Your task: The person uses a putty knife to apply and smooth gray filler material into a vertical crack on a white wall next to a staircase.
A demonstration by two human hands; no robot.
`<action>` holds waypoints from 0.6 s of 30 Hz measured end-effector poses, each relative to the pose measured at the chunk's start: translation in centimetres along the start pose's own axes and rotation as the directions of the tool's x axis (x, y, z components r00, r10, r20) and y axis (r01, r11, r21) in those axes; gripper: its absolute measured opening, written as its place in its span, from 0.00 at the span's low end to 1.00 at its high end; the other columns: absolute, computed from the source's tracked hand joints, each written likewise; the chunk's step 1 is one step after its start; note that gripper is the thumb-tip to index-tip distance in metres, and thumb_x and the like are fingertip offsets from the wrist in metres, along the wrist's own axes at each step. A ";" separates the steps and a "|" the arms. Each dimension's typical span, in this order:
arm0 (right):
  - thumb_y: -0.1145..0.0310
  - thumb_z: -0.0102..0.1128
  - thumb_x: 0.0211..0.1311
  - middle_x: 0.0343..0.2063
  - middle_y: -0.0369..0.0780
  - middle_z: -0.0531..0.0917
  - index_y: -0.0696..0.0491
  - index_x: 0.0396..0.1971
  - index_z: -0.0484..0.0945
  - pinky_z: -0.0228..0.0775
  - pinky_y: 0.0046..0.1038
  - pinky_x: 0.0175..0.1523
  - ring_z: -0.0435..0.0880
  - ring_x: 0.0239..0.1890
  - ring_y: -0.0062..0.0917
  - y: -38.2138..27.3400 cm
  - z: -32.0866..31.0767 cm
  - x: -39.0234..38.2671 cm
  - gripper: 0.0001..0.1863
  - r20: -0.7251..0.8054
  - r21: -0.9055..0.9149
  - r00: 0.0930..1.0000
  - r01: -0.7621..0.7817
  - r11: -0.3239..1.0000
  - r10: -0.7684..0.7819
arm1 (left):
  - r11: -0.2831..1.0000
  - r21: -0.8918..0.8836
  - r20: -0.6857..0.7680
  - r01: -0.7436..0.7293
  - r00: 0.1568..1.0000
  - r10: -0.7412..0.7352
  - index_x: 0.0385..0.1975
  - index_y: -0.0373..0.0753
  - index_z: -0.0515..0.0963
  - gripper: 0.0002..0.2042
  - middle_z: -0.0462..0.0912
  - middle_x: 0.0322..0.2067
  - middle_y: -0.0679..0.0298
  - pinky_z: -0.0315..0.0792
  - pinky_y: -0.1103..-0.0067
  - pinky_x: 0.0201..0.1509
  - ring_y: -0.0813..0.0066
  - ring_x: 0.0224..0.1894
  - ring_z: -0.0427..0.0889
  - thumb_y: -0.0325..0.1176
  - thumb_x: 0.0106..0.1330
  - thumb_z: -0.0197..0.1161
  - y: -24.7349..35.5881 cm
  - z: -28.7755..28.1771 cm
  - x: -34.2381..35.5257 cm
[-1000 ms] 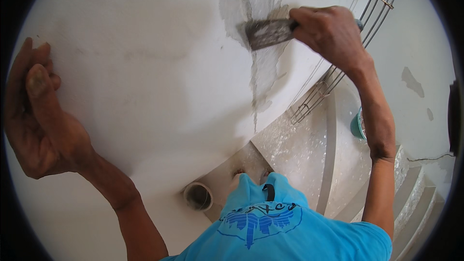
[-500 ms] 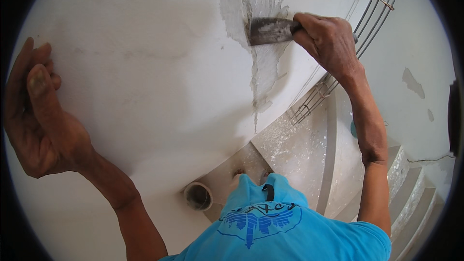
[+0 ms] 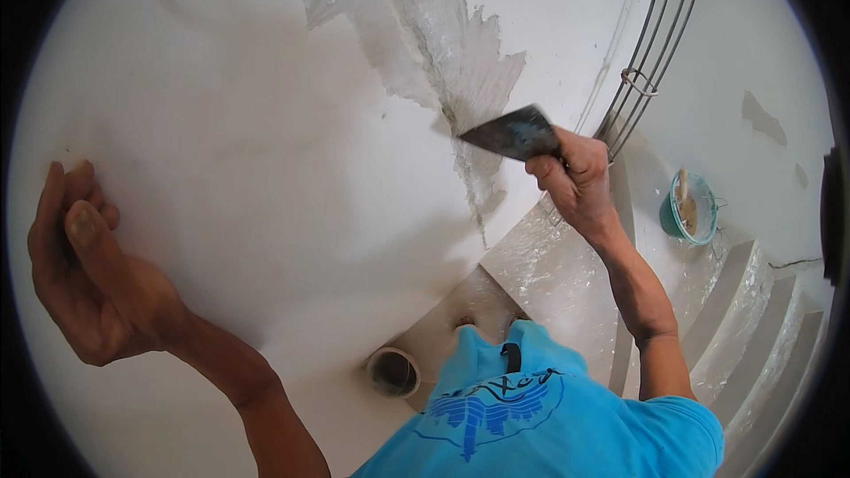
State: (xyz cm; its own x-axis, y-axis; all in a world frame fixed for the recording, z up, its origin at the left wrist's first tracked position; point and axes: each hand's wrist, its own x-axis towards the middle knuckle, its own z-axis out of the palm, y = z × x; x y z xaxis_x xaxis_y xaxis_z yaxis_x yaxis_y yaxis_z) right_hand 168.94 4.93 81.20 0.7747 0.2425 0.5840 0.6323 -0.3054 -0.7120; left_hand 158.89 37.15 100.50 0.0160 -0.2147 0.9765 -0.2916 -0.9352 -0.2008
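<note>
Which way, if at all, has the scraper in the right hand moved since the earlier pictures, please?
Yes: judged against the grey patch on the wall, the scraper has moved down, closer to the patch's lower tip.

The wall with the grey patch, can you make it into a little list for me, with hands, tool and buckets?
Left hand: empty, by the white wall; touching is hard to tell
Right hand: gripping a scraper
Scraper: flat, dark blade
Grey patch: ragged edges, cracked line
Green bucket: near the steps
Other bucket: on the floor
</note>
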 end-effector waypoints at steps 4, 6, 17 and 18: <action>0.77 0.55 0.55 0.15 0.43 0.76 0.61 0.29 0.75 0.68 0.28 0.27 0.77 0.18 0.27 -0.5 0.7 1.0 0.03 -0.060 0.059 0.994 -0.089 0.994 0.093 | 0.999 -0.047 0.010 -0.010 1.000 0.011 0.40 0.24 0.78 0.08 0.86 0.35 0.49 0.77 0.81 0.32 0.68 0.34 0.86 0.23 0.69 0.58 -0.4 0.1 0.0; 0.77 0.55 0.55 0.15 0.43 0.76 0.61 0.30 0.75 0.69 0.28 0.27 0.77 0.17 0.28 -0.4 1.2 1.2 0.04 -0.027 0.037 0.993 -0.112 0.993 0.113 | 1.000 -0.003 0.035 -0.024 0.999 0.024 0.40 0.25 0.79 0.07 0.86 0.35 0.49 0.77 0.82 0.32 0.69 0.33 0.85 0.23 0.69 0.58 0.0 -0.2 0.2; 0.79 0.51 0.56 0.14 0.38 0.72 0.61 0.28 0.74 0.66 0.24 0.27 0.72 0.19 0.17 -1.2 1.1 2.2 0.03 -0.098 0.175 0.987 -0.111 0.978 0.130 | 0.993 -0.103 0.061 -0.051 0.996 0.058 0.41 0.26 0.79 0.07 0.86 0.37 0.50 0.76 0.84 0.32 0.71 0.34 0.86 0.21 0.68 0.57 -0.3 -0.3 0.3; 0.79 0.51 0.56 0.14 0.38 0.72 0.61 0.27 0.74 0.66 0.24 0.27 0.72 0.18 0.17 -1.4 1.0 2.6 0.03 -0.107 0.191 0.984 -0.124 0.974 0.146 | 0.994 -0.095 0.066 -0.053 0.996 0.060 0.41 0.26 0.79 0.07 0.86 0.37 0.50 0.76 0.84 0.32 0.71 0.33 0.86 0.21 0.68 0.57 -0.3 -0.2 0.4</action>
State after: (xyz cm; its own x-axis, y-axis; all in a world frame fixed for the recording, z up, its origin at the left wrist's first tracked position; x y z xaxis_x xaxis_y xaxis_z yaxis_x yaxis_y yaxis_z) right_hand 170.04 6.93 83.35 0.8536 0.0955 0.5122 0.5210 -0.1517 -0.8400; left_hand 158.77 37.44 100.94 0.0615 -0.2882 0.9556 -0.3815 -0.8915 -0.2443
